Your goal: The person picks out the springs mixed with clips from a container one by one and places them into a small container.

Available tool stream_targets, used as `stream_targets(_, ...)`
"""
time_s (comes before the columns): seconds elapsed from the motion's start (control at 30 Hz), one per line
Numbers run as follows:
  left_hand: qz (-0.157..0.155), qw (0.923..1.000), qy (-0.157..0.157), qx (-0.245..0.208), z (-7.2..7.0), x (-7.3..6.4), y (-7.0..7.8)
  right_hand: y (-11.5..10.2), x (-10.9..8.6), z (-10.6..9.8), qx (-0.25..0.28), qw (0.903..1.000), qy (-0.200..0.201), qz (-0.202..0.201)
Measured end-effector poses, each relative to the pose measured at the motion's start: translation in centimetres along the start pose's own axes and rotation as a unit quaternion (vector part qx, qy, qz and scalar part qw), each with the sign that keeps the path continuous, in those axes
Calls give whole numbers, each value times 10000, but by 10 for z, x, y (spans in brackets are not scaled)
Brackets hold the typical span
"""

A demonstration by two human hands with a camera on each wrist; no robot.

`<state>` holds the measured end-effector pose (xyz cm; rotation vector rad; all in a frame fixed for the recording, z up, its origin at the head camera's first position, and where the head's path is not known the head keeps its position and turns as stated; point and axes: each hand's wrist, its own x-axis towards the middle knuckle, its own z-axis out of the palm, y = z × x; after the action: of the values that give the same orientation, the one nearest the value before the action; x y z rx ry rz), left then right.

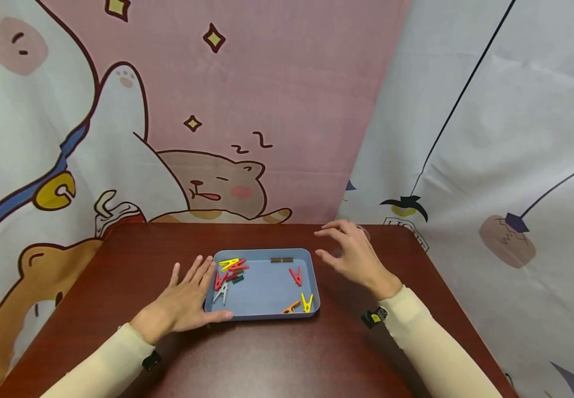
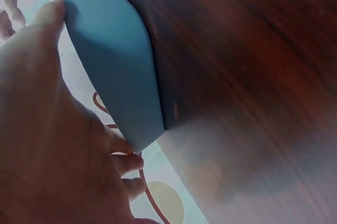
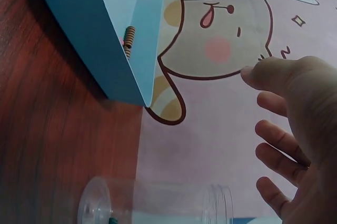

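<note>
A shallow blue-grey tray (image 1: 262,316) holds small plastic pegs and coil springs. Fingers straight, my left hand (image 1: 184,303) rests along the tray's left side, its thumb at the front rim. Near those fingers lie yellow and red pegs, a white peg (image 1: 221,293), a dark green piece (image 1: 237,279) and a brown spring. Toward the tray's right are a red peg (image 1: 295,276), a yellow peg (image 1: 307,302) and an orange peg (image 1: 291,307); two springs (image 1: 282,260) lie by the back wall. My right hand (image 1: 353,257) hovers right of the tray, fingers loosely bent, holding nothing.
A clear plastic jar (image 3: 163,200) with a small green thing inside stands by my right hand, mostly hidden behind it in the head view. The dark red-brown table (image 1: 267,354) ends at a printed cloth backdrop (image 1: 287,110).
</note>
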<state>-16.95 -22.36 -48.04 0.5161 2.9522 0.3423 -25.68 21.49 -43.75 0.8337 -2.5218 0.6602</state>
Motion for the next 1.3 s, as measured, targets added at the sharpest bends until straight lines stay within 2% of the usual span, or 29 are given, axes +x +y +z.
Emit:
stream_targets(0.37,44,10000,15,47,2,2,-1,-11,14,21,-108,9979,-490,-402)
stream_targets(0.57,23,9999,37,123,1,1,-1,-23,24,30,-86,9936,-1042,-425)
stream_targets(0.77,-12,9999,77,152,1,1,-1,-39,35,41,-7,9843,-1737,-296)
stream_targets(0.97,-41,9999,43,133,0,0,0,-55,45,49,110,9730,-2275,-375)
stream_targets(1.3,-62,9999,-31,153,-1,0,2,-79,60,71,-53,9570,-2790,-795)
